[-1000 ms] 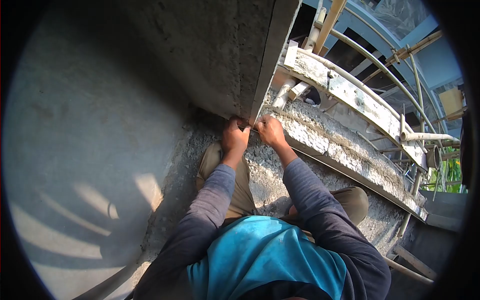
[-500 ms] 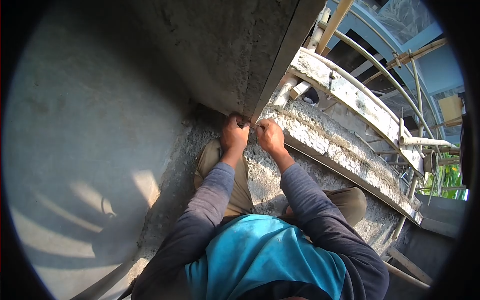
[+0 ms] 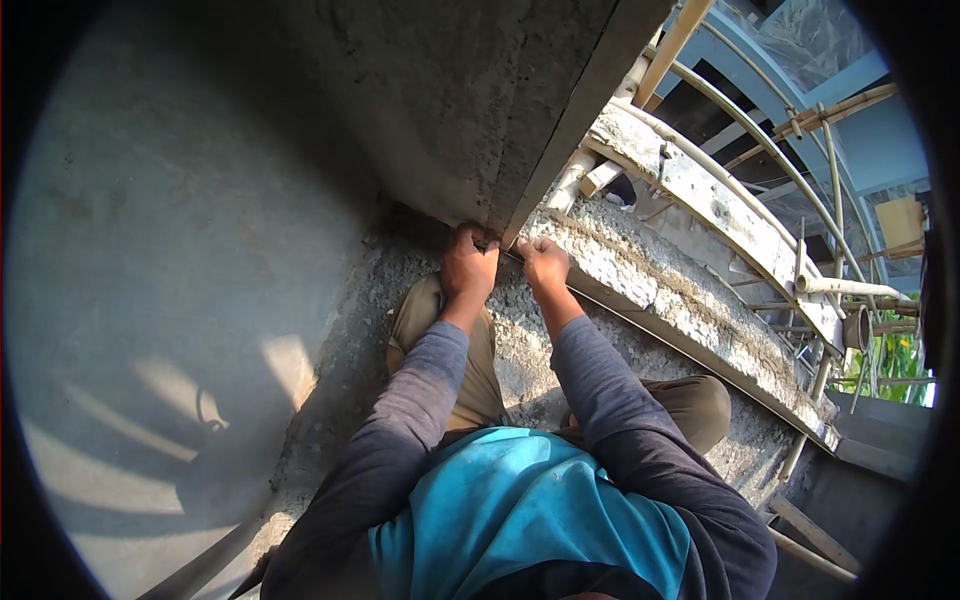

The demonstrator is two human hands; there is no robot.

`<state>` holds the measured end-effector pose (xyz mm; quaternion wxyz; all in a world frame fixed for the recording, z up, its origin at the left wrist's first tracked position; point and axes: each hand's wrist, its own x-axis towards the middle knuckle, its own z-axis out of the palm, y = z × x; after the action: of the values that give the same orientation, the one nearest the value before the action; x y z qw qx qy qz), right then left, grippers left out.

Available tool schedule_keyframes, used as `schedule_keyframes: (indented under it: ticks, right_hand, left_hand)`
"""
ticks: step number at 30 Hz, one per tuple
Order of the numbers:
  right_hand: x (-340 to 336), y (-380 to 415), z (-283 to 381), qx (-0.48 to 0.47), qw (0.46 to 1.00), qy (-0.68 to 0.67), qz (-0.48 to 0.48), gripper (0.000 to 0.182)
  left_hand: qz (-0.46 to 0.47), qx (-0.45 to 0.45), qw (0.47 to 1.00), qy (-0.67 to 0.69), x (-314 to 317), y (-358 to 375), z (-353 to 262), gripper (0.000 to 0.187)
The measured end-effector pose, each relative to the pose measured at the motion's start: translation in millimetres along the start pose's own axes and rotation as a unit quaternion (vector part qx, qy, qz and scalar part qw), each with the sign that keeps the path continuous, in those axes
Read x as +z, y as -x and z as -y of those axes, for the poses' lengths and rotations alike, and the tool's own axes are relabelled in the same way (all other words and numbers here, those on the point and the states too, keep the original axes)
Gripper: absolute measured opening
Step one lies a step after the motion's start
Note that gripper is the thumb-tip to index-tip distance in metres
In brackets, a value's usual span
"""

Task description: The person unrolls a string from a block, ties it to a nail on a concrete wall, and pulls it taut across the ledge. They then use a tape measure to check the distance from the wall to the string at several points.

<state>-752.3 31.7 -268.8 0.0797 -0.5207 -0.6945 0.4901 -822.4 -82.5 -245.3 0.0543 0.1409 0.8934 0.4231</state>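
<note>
At the foot of a grey concrete column [image 3: 440, 110], my two hands work close together. My left hand [image 3: 468, 272] has its fingers curled and pressed together at the column's lower corner. A few centimetres to the right, my right hand [image 3: 544, 266] is pinched beside the same corner, by a thin strip [image 3: 545, 180] that runs up the column's edge. Whatever sits between the fingertips of either hand is too small or hidden to name. A rough concrete ledge [image 3: 640, 290] slants away to the right of my right hand.
A smooth grey wall [image 3: 180, 260] stands on the left. Rough, gravelly concrete [image 3: 530, 340] lies under my folded legs. Beyond the ledge are a curved mortar-splashed beam [image 3: 720, 200], bamboo poles [image 3: 790, 150] and a drop-off to the right.
My right hand has shifted very slightly at the column's corner. The left hand stays pressed there, and the view has tilted a little.
</note>
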Motion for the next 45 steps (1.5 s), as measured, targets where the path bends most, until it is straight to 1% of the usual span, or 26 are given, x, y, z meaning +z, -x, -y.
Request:
schedule_keyframes:
  ticks: [1, 2, 4, 5, 7, 8, 9, 11, 13, 15, 16, 17, 19, 20, 21, 23, 24, 28, 30, 31, 33, 37, 39, 42, 45]
  right_hand:
    - [-1.4, 3.6, 2.5, 0.008, 1.000, 0.010, 0.019, 0.025]
    - [2.1, 6.7, -1.3, 0.007, 1.000, 0.010, 0.017, 0.025]
    - [10.1, 10.4, -4.3, -0.058, 0.998, -0.023, -0.005, 0.025]
    - [9.0, 7.1, -5.2, -0.060, 0.998, -0.022, -0.004, 0.025]
    - [-6.1, 20.2, 16.8, -0.063, 0.998, -0.005, -0.007, 0.025]
    - [-12.7, 19.1, 23.4, -0.092, 0.996, 0.016, -0.005, 0.025]
    - [-22.2, 20.3, 36.3, -0.077, 0.997, 0.000, 0.031, 0.026]
    - [-23.4, -6.9, 26.2, -0.162, 0.984, 0.065, 0.043, 0.025]
    - [-19.3, -30.2, 14.6, -0.164, 0.983, 0.050, 0.061, 0.023]
    - [-13.4, -40.9, 8.8, -0.126, 0.987, -0.031, 0.097, 0.021]
    - [-12.8, -36.5, 9.6, -0.070, 0.992, -0.062, 0.086, 0.020]
    - [-11.7, -31.3, 10.1, -0.068, 0.992, -0.068, 0.078, 0.020]
    - [-12.1, -15.7, 21.7, 0.055, 0.984, -0.149, 0.076, 0.017]
    - [-4.9, -21.2, 11.1, 0.046, 0.986, -0.143, 0.068, 0.019]
    - [-1.2, -18.8, 10.4, 0.071, 0.981, -0.172, 0.052, 0.020]
    - [-3.3, -12.0, 16.8, 0.072, 0.987, -0.144, 0.029, 0.020]
    - [-6.7, -10.7, 18.7, 0.072, 0.991, -0.110, 0.039, 0.021]
    - [0.8, -16.2, 9.2, 0.069, 0.988, -0.122, 0.059, 0.019]
    - [6.3, -21.6, 4.4, 0.078, 0.967, -0.221, 0.098, 0.017]
    - [6.6, -23.1, 3.7, 0.078, 0.967, -0.221, 0.099, 0.017]
    - [3.5, -23.0, 6.9, 0.099, 0.963, -0.226, 0.110, 0.015]
    - [-8.1, -20.0, 19.5, 0.124, 0.966, -0.188, 0.127, 0.013]
    - [-8.3, -20.5, 21.1, 0.145, 0.954, -0.220, 0.140, 0.012]
    - [-8.9, -26.0, 17.2, 0.139, 0.955, -0.200, 0.171, 0.012]
    - [-5.9, -29.7, 12.6, 0.137, 0.960, -0.188, 0.157, 0.012]
  left_hand:
    - [0.003, -0.012, 1.000, -0.005, 0.4, -0.3, -0.6, 0.031]
    - [0.003, -0.011, 1.000, -0.003, 1.1, 0.4, -1.3, 0.031]
    - [-0.015, -0.029, 0.999, -0.011, 1.0, -1.4, -3.7, 0.030]
    - [-0.017, -0.030, 0.999, -0.010, 1.3, -2.7, -4.1, 0.030]
    - [-0.004, -0.012, 1.000, -0.009, 0.2, -0.1, -2.9, 0.031]
    - [-0.003, -0.015, 1.000, -0.010, -0.2, 1.3, -2.5, 0.031]
    - [-0.003, -0.007, 1.000, -0.012, -1.5, 1.7, -4.8, 0.031]
    - [-0.001, 0.000, 1.000, -0.016, -4.4, 3.0, -8.8, 0.031]
    - [0.014, -0.004, 1.000, -0.006, -7.2, 4.5, -10.4, 0.032]
    - [0.018, -0.007, 1.000, -0.013, -7.8, 5.5, -9.5, 0.034]
    - [0.021, -0.007, 1.000, -0.018, -7.5, 5.2, -11.1, 0.036]
    - [0.027, 0.002, 0.999, -0.020, -6.1, 5.5, -11.6, 0.036]
    - [-0.001, 0.016, 0.999, -0.029, -4.7, 6.6, -12.8, 0.039]
    - [-0.001, 0.021, 0.999, -0.033, -4.6, 6.8, -15.3, 0.041]
    - [0.006, 0.034, 0.999, -0.034, -1.5, 6.0, -12.4, 0.041]
    - [-0.001, 0.051, 0.998, -0.041, 8.5, 3.4, 1.4, 0.045]
    - [-0.005, 0.066, 0.997, -0.033, 8.1, 3.9, 1.2, 0.046]
    - [-0.009, 0.071, 0.997, -0.038, 10.8, 4.6, 2.3, 0.045]
    - [-0.015, 0.076, 0.996, -0.038, 10.8, 5.5, 1.1, 0.045]
    - [-0.015, 0.076, 0.996, -0.039, 9.8, 6.6, -0.7, 0.045]
    - [0.001, 0.043, 0.997, -0.063, 8.2, 8.9, -4.6, 0.045]
    - [0.001, 0.043, 0.997, -0.066, 7.5, 9.3, -6.8, 0.046]
    - [0.000, 0.020, 0.998, -0.066, 4.7, 10.1, -12.1, 0.045]
    - [0.007, 0.012, 0.997, -0.077, -0.7, 11.5, -18.0, 0.045]
    - [0.016, -0.003, 0.996, -0.085, -1.6, 11.3, -20.3, 0.045]
